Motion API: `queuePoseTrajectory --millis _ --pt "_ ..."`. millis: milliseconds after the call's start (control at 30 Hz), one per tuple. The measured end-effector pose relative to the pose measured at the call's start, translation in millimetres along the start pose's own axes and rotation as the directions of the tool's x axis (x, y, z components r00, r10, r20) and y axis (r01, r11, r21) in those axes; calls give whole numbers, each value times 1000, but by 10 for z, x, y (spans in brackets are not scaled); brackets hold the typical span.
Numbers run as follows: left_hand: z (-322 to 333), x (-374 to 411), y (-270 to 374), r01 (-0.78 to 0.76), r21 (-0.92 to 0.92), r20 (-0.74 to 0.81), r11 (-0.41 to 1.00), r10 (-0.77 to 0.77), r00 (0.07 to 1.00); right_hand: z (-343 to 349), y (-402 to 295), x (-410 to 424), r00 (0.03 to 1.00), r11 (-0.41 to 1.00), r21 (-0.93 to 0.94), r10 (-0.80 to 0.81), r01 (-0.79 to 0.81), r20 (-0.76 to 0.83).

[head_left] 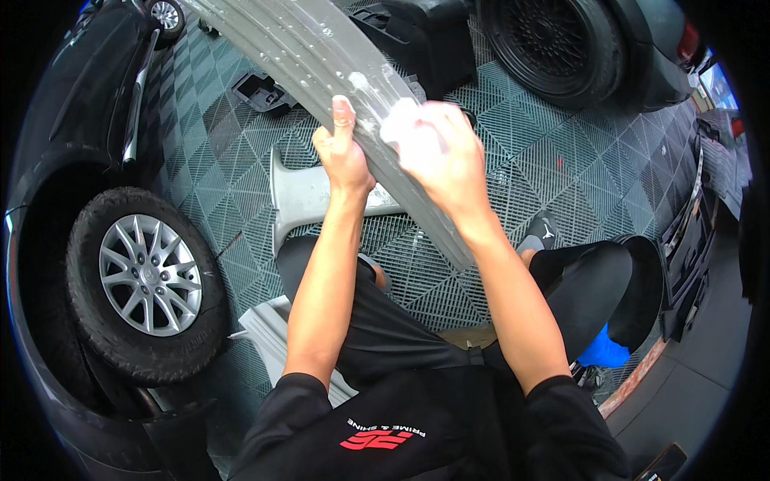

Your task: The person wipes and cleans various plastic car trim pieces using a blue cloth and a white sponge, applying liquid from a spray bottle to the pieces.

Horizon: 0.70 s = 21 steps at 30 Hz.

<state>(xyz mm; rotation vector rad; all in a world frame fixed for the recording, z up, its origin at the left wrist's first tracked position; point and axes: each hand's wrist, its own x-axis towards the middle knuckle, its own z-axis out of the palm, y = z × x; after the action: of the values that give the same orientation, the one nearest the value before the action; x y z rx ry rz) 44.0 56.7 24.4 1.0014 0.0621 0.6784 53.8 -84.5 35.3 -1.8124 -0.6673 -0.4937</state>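
A long grey ribbed plastic trim panel (289, 54) slants across the view, from the top left down between my forearms. White foam and droplets dot its surface. My left hand (347, 156) grips the panel's near edge, its thumb lying on the upper face. Bunched in my right hand (451, 162) is a white, foamy wad (402, 123), pressed against the panel's right side; blur and glare hide whether it is cloth or sponge. Beneath the panel, a light grey plastic trim piece (301, 195) rests on the floor, partly hidden by my left forearm.
To my left is a dark vehicle's wheel (150, 282). A black multi-spoke wheel (544, 42) stands at the upper right. Black plastic parts (439, 48) and a small tray-like part (261, 93) sit on the tiled grate floor (541, 156). Another grey trim (264, 321) lies by my left elbow.
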Motion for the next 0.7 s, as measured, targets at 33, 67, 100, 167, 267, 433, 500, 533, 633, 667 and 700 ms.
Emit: queuePoseTrajectory --millis 33,67,100,167,267,433,500,533,633,667,700 --pt "15 29 14 19 -62 -48 998 -22 999 -81 77 -185 1000 999 -34 6 -5 28" --pt "-41 67 52 29 -53 -39 998 -31 999 -188 128 -359 997 995 -97 4 4 76" --pt "-71 84 88 41 -80 -36 996 -44 998 -304 187 -543 992 986 -164 9 11 124" --pt "-66 117 169 62 -131 -23 989 -66 998 -472 402 -953 971 971 -172 192 -166 143" --pt "-27 58 102 13 8 -4 1000 -13 1000 -449 404 -978 948 956 -73 290 -283 129" --pt "88 -133 -107 -80 285 104 955 53 993 -84 -88 -130 968 955 226 221 -191 -120" --pt "156 -87 -67 -93 142 57 985 86 995 -96 -83 -74 987 988 101 128 -119 -95" --pt "159 -49 -31 -88 100 8 991 87 996 -115 -73 -127 996 997 42 66 -64 -57" --pt "-55 162 79 13 99 -73 995 -6 997 -259 147 -627 997 993 -96 65 -62 31" --pt "-95 225 112 16 61 -82 998 -11 997 -345 320 -861 983 977 -118 181 -177 23" --pt "-140 269 159 16 28 -94 999 -13 995 -443 452 -1051 967 957 -155 254 -247 26"
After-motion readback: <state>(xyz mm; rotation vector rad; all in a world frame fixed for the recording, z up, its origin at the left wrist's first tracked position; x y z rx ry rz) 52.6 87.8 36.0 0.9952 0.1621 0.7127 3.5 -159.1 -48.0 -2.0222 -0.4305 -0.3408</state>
